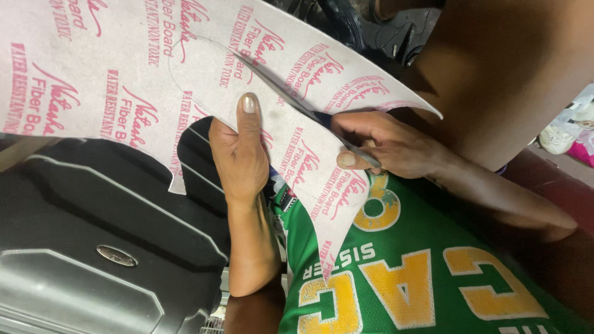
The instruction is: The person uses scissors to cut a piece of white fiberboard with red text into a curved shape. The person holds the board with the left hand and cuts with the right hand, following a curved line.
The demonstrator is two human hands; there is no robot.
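Note:
A large pale fibre board sheet [124,68] with pink printing fills the upper left, with a curved pencil outline drawn on it. My left hand [238,154] grips the sheet's lower edge, thumb pressed flat on its face. My right hand [383,142] is closed around the handles of a pair of scissors [291,93]. Their dark blades lie on the sheet along the drawn line, pointing up-left. A long pointed strip of the sheet hangs down between my hands over my green shirt.
A black hard-shell suitcase [93,247] lies under the sheet at lower left. My green shirt [421,272] with yellow letters fills the lower right. A bare knee [495,74] rises at upper right, with dark shoes [371,25] behind it.

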